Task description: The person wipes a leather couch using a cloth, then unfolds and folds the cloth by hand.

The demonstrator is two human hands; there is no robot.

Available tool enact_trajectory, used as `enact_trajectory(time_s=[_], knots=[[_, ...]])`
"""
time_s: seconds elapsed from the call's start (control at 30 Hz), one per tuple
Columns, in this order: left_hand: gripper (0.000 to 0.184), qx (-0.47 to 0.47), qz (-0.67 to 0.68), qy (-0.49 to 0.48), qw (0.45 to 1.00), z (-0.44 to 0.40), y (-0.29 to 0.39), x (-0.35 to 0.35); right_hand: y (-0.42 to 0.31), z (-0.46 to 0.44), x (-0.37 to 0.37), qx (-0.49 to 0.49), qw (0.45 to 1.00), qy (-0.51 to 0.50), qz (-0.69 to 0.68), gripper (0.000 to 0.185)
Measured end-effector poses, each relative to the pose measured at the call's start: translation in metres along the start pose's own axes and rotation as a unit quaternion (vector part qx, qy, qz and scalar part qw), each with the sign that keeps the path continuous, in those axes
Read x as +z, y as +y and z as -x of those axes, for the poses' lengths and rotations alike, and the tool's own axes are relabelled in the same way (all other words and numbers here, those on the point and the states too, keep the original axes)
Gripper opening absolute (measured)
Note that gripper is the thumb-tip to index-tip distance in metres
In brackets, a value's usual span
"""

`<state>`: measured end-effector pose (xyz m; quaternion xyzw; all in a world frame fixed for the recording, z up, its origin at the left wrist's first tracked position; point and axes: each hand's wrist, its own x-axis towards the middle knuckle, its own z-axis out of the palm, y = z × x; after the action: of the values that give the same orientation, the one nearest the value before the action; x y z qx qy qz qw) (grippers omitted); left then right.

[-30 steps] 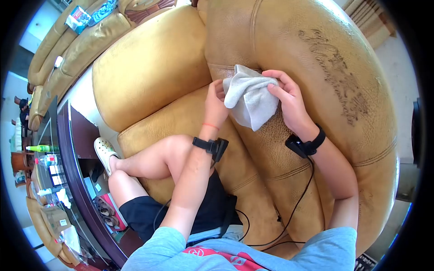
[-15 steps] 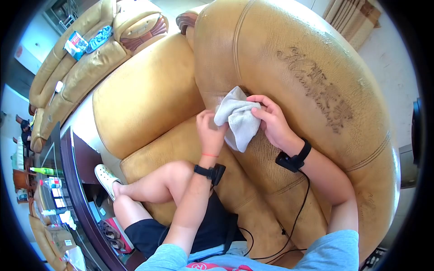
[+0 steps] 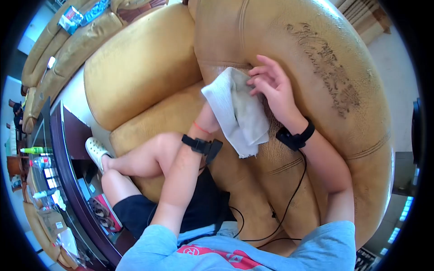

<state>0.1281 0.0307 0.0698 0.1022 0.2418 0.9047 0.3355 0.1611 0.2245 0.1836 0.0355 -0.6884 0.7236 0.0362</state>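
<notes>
A pale grey-white cloth (image 3: pixel 239 110) with a ribbed weave hangs in front of me, its lower edge frayed. My left hand (image 3: pixel 209 118) carries it from the left side; the cloth drapes over that hand and hides its fingers. On the other side, my right hand (image 3: pixel 275 88) has its fingers apart and slightly curled, with the fingertips close to the upper right edge of the cloth. Whether they touch it I cannot tell. Both wrists wear black straps with small boxes, and a red string circles the left wrist.
The tan leather sofa (image 3: pixel 149 67) surrounds me, its wide armrest (image 3: pixel 312 149) on the right. A dark table (image 3: pixel 74 180) stands left, with bottles (image 3: pixel 40 161) on it. A black cable (image 3: pixel 291 203) runs down from the right wrist. Shoes (image 3: pixel 101 212) lie in a box below the table.
The cloth has gone from bunched up to hanging more spread out, now covering my left fingers. My right hand has moved up and its fingers have opened away from the cloth.
</notes>
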Motion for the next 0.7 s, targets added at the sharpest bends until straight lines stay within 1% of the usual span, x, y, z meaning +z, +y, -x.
enact_trajectory(time_s=[0.03, 0.1, 0.13, 0.17, 0.2, 0.23, 0.3, 0.33, 0.43, 0.5, 0.53, 0.6, 0.63, 0.7], knots=[[0.067, -0.019, 0.052, 0.007, 0.998, 0.002, 0.000, -0.011, 0.007, -0.003, -0.005, -0.008, 0.998, 0.020, 0.054, 0.049], [0.068, 0.009, 0.091, -0.010, 0.996, -0.002, 0.003, -0.023, 0.023, -0.006, -0.009, -0.027, 0.985, 0.056, 0.159, 0.039], [0.069, 0.022, 0.109, -0.019, 0.994, 0.001, 0.002, -0.027, 0.028, -0.005, -0.008, 0.014, 0.985, 0.049, 0.166, 0.037], [0.070, 0.028, 0.102, 0.023, 0.994, 0.006, 0.008, -0.015, 0.028, -0.005, -0.006, 0.054, 0.982, 0.041, 0.173, 0.036], [0.071, 0.024, 0.115, 0.003, 0.993, 0.010, 0.012, -0.008, 0.025, -0.005, -0.004, 0.092, 0.979, 0.035, 0.181, 0.037], [0.072, 0.020, 0.127, -0.020, 0.991, 0.010, 0.018, -0.002, 0.017, -0.004, -0.002, 0.187, 0.976, 0.010, 0.113, 0.044], [0.074, 0.009, 0.152, -0.066, 0.986, 0.010, 0.022, 0.002, -0.004, -0.003, 0.010, 0.270, 0.963, -0.006, 0.013, 0.045], [0.071, 0.015, 0.141, -0.051, 0.989, 0.011, 0.021, 0.000, -0.011, -0.001, 0.015, 0.312, 0.949, -0.013, -0.036, 0.045], [0.063, 0.035, 0.103, -0.007, 0.994, 0.007, 0.027, -0.011, -0.017, -0.001, 0.015, 0.307, 0.951, -0.027, -0.034, 0.041], [0.057, 0.048, 0.077, 0.020, 0.996, 0.007, 0.035, -0.013, -0.003, -0.003, 0.006, 0.252, 0.967, -0.031, 0.006, 0.038], [0.054, 0.034, 0.030, 0.063, 0.997, 0.011, 0.039, -0.014, 0.003, -0.003, 0.001, 0.224, 0.974, -0.033, 0.025, 0.037], [0.049, 0.004, -0.062, 0.151, 0.987, 0.028, 0.062, 0.011, 0.008, -0.004, -0.002, 0.162, 0.986, -0.031, 0.018, 0.034], [0.051, 0.006, -0.061, 0.164, 0.985, 0.036, 0.071, 0.026, 0.010, -0.003, -0.002, 0.132, 0.991, -0.031, 0.012, 0.032], [0.052, 0.065, -0.055, 0.174, 0.981, 0.053, 0.080, 0.037, 0.009, -0.002, -0.002, 0.131, 0.991, -0.025, -0.001, 0.029]])
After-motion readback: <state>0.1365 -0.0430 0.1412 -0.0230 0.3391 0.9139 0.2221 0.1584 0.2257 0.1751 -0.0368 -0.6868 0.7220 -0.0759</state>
